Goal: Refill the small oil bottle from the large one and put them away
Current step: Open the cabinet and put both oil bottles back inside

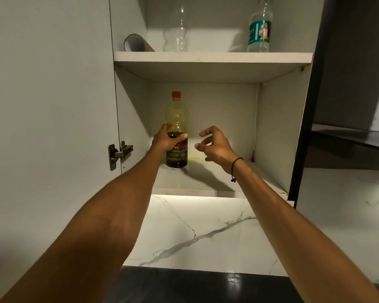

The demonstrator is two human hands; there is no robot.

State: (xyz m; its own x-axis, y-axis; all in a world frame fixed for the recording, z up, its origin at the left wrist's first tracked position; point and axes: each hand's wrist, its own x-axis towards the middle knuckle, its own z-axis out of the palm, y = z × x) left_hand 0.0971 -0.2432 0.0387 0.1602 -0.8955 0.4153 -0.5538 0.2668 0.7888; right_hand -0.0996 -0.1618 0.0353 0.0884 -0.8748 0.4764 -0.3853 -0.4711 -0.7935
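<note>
Reaching up into an open wall cabinet (278,119), the person has both bare arms raised; left hand (166,139) wraps the middle of an oil bottle (177,119) with a red cap, thumb across the front just above the label, fingers round the far side; bottle stands upright on the lower shelf (197,178), left of centre, near the back wall; dark oil fills the bottom part, upper part looks pale yellow and mostly clear; whether this is the large or the small bottle, cannot tell; right hand (214,145) hangs just beside the bottle, apart from it, fingers curled loosely and gripping nothing; thin black wrist band (235,164) on the right wrist; upper shelf (212,57) carries a clear empty plastic bottle (176,33), a water bottle with a teal label (259,29) over to the right, and a roll lying on its side (135,43) at the left; door hinge (118,155) on the open door at left; white marble backsplash (206,232) lit below the cabinet; dark countertop (195,287) at the bottom edge.
</note>
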